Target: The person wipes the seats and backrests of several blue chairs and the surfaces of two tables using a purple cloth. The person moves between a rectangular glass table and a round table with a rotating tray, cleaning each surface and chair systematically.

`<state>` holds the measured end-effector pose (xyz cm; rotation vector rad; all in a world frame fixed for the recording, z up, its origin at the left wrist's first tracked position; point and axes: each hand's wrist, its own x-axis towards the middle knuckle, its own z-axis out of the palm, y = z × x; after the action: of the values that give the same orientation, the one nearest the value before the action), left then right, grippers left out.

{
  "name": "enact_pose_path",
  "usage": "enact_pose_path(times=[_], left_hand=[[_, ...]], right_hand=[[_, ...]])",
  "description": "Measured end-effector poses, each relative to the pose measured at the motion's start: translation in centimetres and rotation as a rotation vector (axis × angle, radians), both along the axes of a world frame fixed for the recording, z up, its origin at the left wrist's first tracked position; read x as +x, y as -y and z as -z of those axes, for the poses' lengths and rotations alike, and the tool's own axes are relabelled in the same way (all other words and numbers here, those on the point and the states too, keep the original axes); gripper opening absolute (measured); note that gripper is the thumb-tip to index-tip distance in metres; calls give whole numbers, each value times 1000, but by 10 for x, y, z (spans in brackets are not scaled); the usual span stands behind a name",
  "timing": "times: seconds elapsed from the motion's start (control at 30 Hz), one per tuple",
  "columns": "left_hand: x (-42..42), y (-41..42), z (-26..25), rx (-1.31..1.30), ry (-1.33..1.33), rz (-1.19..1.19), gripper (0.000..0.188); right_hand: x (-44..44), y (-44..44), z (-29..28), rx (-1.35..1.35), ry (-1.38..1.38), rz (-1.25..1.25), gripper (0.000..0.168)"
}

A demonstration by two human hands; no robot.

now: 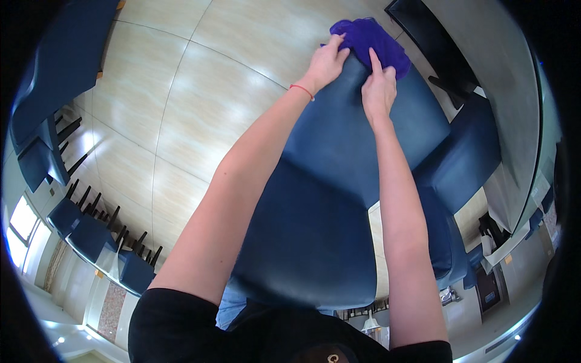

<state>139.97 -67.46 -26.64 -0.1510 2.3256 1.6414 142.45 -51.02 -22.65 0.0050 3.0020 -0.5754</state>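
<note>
A crumpled purple cloth (374,43) lies over the far edge of a dark blue upholstered chair seat (345,122). My left hand (327,62) grips the cloth's left side with bent fingers, close to the seat's corner. At the cloth's near edge is my right hand (380,88), index finger stretched out on the fabric and the other fingers curled into it; their tips are hidden. Nearer to my body rises the chair's blue backrest (308,236), below my two forearms.
Another blue chair (472,149) stands close on the right, beside a large table (490,54). More blue chairs (91,236) line a table at the lower left. A large blue seat (68,63) is at the upper left. Glossy beige tiles (181,104) cover the floor.
</note>
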Motion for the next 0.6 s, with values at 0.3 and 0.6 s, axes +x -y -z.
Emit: enact_pose_path(times=[0.3, 0.6], left_hand=[[145, 65, -34, -151, -239, 372, 61], [187, 97, -102, -322, 190, 814, 24]], right_hand=[[181, -14, -35, -120, 333, -127, 79], [267, -39, -74, -171, 668, -243, 53]])
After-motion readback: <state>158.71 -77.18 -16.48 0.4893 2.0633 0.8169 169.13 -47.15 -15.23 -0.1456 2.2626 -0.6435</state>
